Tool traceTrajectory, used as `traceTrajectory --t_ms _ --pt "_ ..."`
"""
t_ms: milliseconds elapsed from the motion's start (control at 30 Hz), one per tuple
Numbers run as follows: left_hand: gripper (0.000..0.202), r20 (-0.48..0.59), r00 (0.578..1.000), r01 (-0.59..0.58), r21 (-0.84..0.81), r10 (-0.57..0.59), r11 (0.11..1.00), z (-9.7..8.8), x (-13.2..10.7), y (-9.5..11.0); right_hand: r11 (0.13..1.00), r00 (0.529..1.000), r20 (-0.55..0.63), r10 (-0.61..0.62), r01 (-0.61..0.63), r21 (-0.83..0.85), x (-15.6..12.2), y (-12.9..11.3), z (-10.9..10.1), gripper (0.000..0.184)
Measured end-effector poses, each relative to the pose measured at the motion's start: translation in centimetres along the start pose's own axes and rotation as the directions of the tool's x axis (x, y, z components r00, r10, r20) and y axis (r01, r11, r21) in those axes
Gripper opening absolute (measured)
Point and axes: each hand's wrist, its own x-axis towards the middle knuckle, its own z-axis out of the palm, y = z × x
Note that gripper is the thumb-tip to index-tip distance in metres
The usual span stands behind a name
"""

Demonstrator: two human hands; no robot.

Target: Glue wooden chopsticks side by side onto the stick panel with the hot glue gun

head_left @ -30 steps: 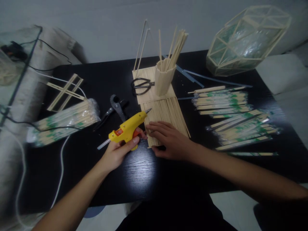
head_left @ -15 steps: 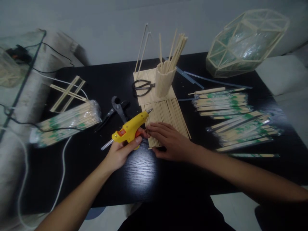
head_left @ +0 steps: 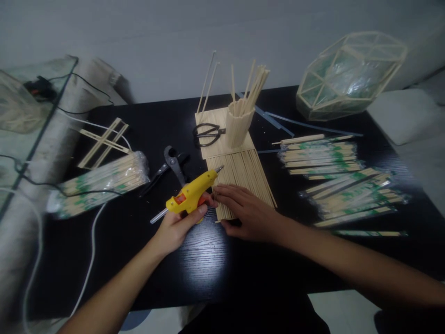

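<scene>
My left hand (head_left: 175, 229) is closed round the handle of a yellow hot glue gun (head_left: 194, 190), with a clear glue stick poking out of its back end. The nozzle points up and right, over the left edge of a row of bamboo chopsticks (head_left: 243, 171) laid side by side. On the near part of that row lies my right hand (head_left: 248, 208), palm down with its fingers stretched toward the left edge. Just beyond, a flat bamboo panel (head_left: 212, 150) carries a cup made of sticks (head_left: 238, 127), holding several loose chopsticks, and black-handled scissors (head_left: 208, 134).
Pliers (head_left: 175, 164) lie left of the row. Further left are a bagged bundle of chopsticks (head_left: 100, 183), a stick frame (head_left: 104, 141) and a white cord (head_left: 92, 250). Wrapped chopsticks (head_left: 351, 195) lie at right, with a geometric stick-framed lantern shape (head_left: 351, 79) behind.
The whole scene sits slightly lower in the picture, as the head view has shifted. Both hands and the glue gun keep nearly the same place relative to the chopsticks.
</scene>
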Motion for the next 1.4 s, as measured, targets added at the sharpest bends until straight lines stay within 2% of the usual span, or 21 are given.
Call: traceTrajectory --t_ms 167,367,600,900,1400 --pt "0.024 -0.011 1.000 -0.022 -0.014 0.022 1.000 0.02 0.02 -0.09 1.000 1.000 -0.017 -0.007 0.007 0.007 0.02 0.03 0.13 0.062" --pt "0.031 -0.005 1.000 0.006 -0.010 -0.006 1.000 -0.14 0.00 -0.32 1.000 1.000 -0.028 -0.015 0.014 -0.005 0.00 0.10 0.29 0.059" --pt "0.029 -0.019 1.000 -0.003 -0.025 0.003 1.000 0.03 0.04 -0.13 1.000 1.000 -0.009 -0.013 0.013 -0.001 0.02 0.16 0.15 0.060" --pt "0.024 -0.016 1.000 -0.021 -0.020 0.021 1.000 0.25 0.13 0.35 1.000 1.000 -0.010 -0.010 0.010 0.000 0.13 0.00 0.04 0.050" --pt "0.024 -0.018 1.000 -0.021 -0.002 0.021 1.000 0.38 0.18 0.51 1.000 1.000 0.011 0.013 -0.013 -0.010 0.09 -0.12 -0.11 0.054"
